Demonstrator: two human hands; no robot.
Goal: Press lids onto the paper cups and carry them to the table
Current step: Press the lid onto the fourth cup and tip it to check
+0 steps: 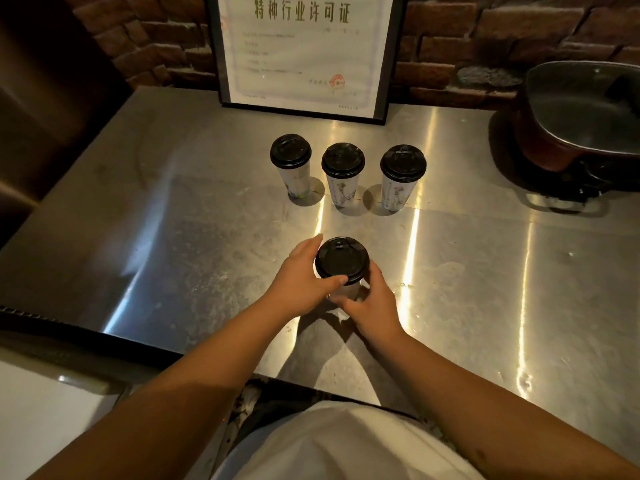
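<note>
A white paper cup with a black lid stands on the steel counter near me. My left hand wraps its left side, thumb against the lid's rim. My right hand grips the cup's body low on the right. Farther back stand three more white printed cups in a row, each with a black lid on: the left cup, the middle cup and the right cup.
A framed certificate leans on the brick wall behind the cups. A dark pan with a glass lid sits at the back right. The counter's front edge runs close to my body; a dark drop lies left.
</note>
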